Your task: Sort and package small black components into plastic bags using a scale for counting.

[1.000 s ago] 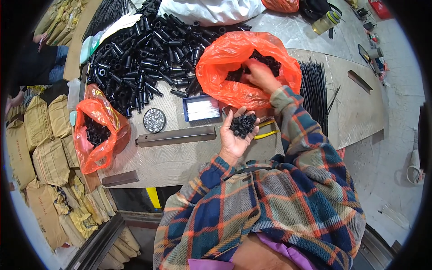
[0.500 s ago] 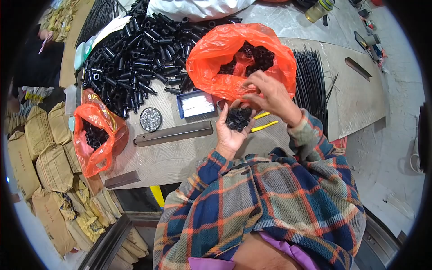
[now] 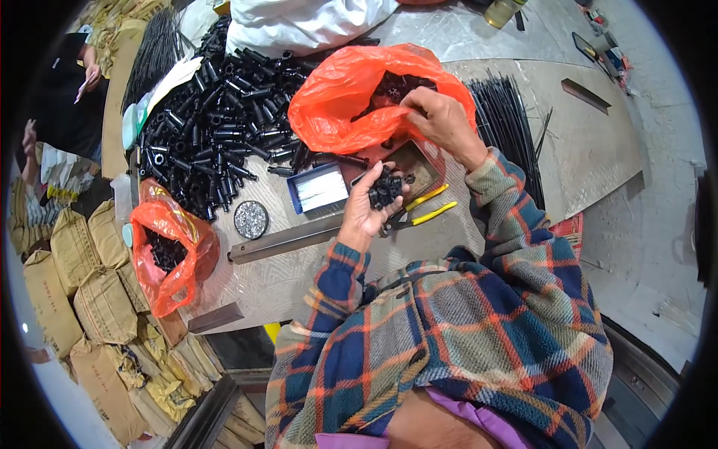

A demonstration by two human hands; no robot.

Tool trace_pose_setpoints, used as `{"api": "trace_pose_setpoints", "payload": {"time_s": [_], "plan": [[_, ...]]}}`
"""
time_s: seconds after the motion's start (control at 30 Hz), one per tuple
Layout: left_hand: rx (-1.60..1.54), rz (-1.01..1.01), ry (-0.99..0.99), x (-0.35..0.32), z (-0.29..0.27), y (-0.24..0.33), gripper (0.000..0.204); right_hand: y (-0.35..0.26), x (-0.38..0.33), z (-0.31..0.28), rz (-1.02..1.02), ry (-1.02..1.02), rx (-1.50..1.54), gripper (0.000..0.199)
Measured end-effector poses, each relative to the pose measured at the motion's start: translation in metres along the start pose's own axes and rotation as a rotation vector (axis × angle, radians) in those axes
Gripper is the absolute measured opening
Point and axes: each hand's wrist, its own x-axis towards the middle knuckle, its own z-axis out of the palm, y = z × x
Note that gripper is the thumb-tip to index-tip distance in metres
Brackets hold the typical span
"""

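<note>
In the cupped palm of my left hand (image 3: 362, 212) lies a pile of small black parts (image 3: 386, 190), too small to make out one by one. My right hand (image 3: 447, 126) pinches the near rim of a large orange-red plastic bag (image 3: 321, 105). Inside that bag more black parts (image 3: 394, 87) show. Just below the bag a shallow dark tray (image 3: 416, 170) has come into sight. Pliers with yellow handles (image 3: 434, 212) rest to the right of my left hand.
A big heap of black tubular fittings (image 3: 224, 135) covers the back left. Black rods (image 3: 508, 123) lie right of the bag. A blue box (image 3: 320, 188), a round tin (image 3: 251, 219), a metal bar (image 3: 288, 236) and a smaller red bag (image 3: 168, 217) sit nearer. Another person (image 3: 63, 97) stands far left.
My right hand has moved up from above my left palm to the bag's rim and taken hold of it. The bag's near edge is lifted back, uncovering the tray.
</note>
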Motion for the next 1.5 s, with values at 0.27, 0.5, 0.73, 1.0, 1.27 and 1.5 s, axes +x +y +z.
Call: {"api": "trace_pose_setpoints", "payload": {"time_s": [0.27, 0.5, 0.73, 1.0, 1.27, 1.5], "plan": [[1.572, 0.762, 0.228, 0.012, 0.013, -0.015, 0.03, -0.01, -0.016, -0.005, -0.05, -0.067, 0.061, 0.011], [1.74, 0.799, 0.13, -0.003, 0.01, -0.029, 0.03, -0.019, -0.047, -0.009, -0.129, -0.307, -0.061, 0.012], [1.89, 0.795, 0.091, -0.029, -0.011, -0.045, 0.018, -0.04, -0.043, -0.014, -0.093, -0.709, 0.095, 0.014], [1.828, 0.827, 0.096, -0.054, -0.007, -0.04, 0.021, 0.031, 0.005, 0.066, -0.232, -0.423, -0.27, 0.035], [0.804, 0.396, -0.041, -0.05, 0.035, -0.035, 0.025, 0.062, 0.002, 0.045, -0.096, -0.515, -0.179, 0.03], [0.371, 0.251, -0.065, -0.037, 0.042, -0.03, 0.027, 0.063, -0.009, 0.055, -0.265, -0.342, -0.463, 0.02]]}}
